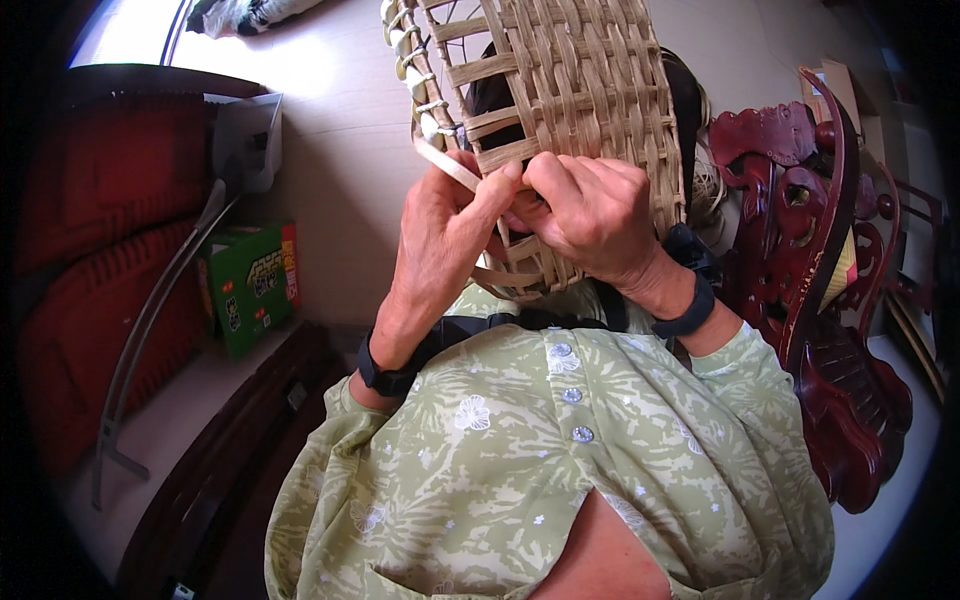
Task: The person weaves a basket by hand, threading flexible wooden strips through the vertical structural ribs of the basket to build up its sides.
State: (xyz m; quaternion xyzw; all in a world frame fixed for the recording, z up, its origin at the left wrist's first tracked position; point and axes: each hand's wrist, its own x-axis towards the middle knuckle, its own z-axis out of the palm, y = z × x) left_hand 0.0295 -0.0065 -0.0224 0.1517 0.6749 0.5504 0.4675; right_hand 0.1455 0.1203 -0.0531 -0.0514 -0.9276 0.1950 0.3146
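A tan woven basket (600,110) of flat plaited strips lies before me, its near end close to my body. Along its left rim, a pale band is wound round in loops. From that rim a loose pale flat strip (446,163) runs down to my left hand (440,235), which is closed with thumb and forefinger pinched together. My right hand (590,215) is curled shut against the weave, its fingertips meeting those of the left. Whatever lies between the right fingers is hidden.
On the right stands a carved dark-red wooden chair (815,280). To the left are a green box (250,285), a curved grey metal stand (170,300) and red seating (105,250). A black-and-white furry thing (250,12) lies on the pale floor at the far left.
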